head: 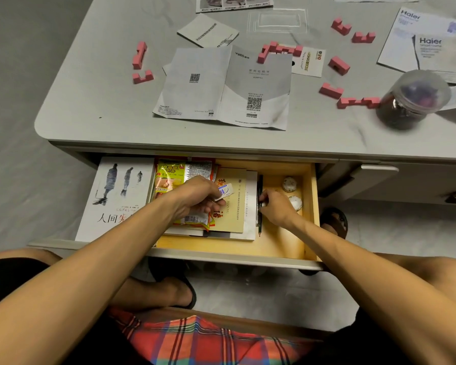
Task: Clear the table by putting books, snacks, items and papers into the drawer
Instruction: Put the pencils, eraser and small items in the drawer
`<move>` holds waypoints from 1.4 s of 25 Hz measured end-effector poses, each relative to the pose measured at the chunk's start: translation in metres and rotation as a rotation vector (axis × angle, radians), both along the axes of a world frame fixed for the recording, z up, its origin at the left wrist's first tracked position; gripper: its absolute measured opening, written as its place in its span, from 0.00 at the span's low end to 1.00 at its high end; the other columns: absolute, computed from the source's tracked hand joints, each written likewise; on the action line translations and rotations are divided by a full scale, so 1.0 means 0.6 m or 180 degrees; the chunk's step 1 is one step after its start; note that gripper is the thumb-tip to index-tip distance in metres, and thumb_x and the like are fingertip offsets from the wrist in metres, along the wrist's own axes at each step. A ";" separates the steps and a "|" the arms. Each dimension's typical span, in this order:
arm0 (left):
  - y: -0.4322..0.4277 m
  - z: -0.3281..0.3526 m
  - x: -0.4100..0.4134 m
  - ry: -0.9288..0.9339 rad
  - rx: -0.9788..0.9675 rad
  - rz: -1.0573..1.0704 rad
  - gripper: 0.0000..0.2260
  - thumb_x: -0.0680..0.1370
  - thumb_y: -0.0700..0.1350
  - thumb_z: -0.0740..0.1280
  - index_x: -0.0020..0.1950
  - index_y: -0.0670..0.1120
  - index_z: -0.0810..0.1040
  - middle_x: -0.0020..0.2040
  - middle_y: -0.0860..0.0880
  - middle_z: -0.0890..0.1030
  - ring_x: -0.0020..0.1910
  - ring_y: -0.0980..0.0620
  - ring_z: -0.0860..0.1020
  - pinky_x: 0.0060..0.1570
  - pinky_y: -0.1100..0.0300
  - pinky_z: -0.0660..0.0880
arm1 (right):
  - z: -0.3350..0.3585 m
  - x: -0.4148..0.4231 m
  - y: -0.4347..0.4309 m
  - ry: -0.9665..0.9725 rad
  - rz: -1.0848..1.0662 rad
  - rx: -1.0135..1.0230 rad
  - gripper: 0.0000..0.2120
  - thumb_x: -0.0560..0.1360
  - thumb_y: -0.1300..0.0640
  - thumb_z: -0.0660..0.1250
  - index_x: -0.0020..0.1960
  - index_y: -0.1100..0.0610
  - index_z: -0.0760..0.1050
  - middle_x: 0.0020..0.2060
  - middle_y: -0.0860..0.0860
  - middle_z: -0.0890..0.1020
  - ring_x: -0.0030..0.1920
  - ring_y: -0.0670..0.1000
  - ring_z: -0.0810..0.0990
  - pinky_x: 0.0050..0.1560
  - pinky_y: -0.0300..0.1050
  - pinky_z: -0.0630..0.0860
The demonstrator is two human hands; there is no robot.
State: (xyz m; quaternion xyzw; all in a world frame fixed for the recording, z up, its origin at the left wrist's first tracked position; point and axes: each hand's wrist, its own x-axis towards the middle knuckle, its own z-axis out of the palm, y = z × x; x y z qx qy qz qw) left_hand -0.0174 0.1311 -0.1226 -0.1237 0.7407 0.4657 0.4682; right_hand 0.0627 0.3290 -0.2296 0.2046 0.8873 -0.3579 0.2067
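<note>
Where the drawer [282, 242] stands open, left hand [198, 197] pinches white eraser [225, 192], right hand [277, 206] grips pencils [259, 223]

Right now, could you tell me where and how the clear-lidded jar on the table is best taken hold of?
Probably round the dark body of the jar, just below its wide clear lid, from the near side. It stands upright, the table in front is bare, and a pink block lies close at its left side.

In the open drawer [309, 206] our left hand [198, 197] pinches a small eraser [225, 192] over the snack packets [179, 175]; our right hand [275, 205] grips a pencil [260, 227].
</note>
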 end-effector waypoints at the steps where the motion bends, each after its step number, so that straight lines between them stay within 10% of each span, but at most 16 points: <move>1: 0.001 -0.004 0.002 -0.0082 0.0106 0.0024 0.09 0.80 0.34 0.61 0.59 0.35 0.75 0.44 0.38 0.84 0.26 0.54 0.80 0.24 0.65 0.74 | 0.012 -0.004 0.005 0.0171 -0.0134 -0.0107 0.13 0.75 0.66 0.66 0.58 0.56 0.76 0.59 0.56 0.78 0.60 0.56 0.76 0.58 0.47 0.74; 5: 0.018 -0.017 0.015 -0.0305 0.0482 -0.0065 0.06 0.81 0.34 0.62 0.56 0.33 0.75 0.46 0.36 0.83 0.29 0.53 0.82 0.28 0.66 0.78 | 0.095 -0.014 0.009 0.0482 0.0255 -0.1233 0.22 0.72 0.66 0.70 0.65 0.53 0.75 0.58 0.50 0.79 0.56 0.52 0.79 0.56 0.47 0.78; 10: 0.033 -0.027 0.023 -0.0231 0.0469 -0.0254 0.07 0.79 0.39 0.67 0.47 0.35 0.80 0.39 0.38 0.85 0.29 0.53 0.83 0.30 0.67 0.80 | 0.120 0.004 -0.015 0.0763 0.1296 -0.0090 0.18 0.71 0.48 0.75 0.57 0.53 0.80 0.51 0.48 0.82 0.49 0.50 0.79 0.45 0.44 0.73; 16: 0.023 -0.021 0.020 -0.0047 0.0451 0.0251 0.09 0.80 0.43 0.66 0.55 0.37 0.77 0.46 0.37 0.84 0.34 0.49 0.83 0.36 0.62 0.81 | 0.067 -0.002 0.021 0.0222 0.0018 0.0646 0.14 0.75 0.49 0.70 0.48 0.61 0.80 0.42 0.52 0.82 0.43 0.52 0.80 0.43 0.46 0.77; 24: 0.005 -0.001 0.004 0.0036 0.0517 0.0273 0.06 0.81 0.41 0.64 0.52 0.39 0.76 0.43 0.40 0.82 0.33 0.51 0.82 0.31 0.65 0.80 | 0.027 -0.048 0.021 -0.0024 0.0045 0.1399 0.11 0.80 0.55 0.63 0.51 0.62 0.80 0.49 0.57 0.84 0.51 0.56 0.83 0.47 0.44 0.76; 35: 0.024 0.070 0.009 0.0461 0.0401 -0.0077 0.09 0.82 0.44 0.62 0.52 0.39 0.78 0.41 0.44 0.82 0.31 0.53 0.79 0.31 0.64 0.76 | 0.120 -0.015 0.077 0.0310 0.0093 0.0488 0.06 0.77 0.60 0.66 0.50 0.63 0.79 0.44 0.57 0.84 0.42 0.55 0.84 0.45 0.50 0.82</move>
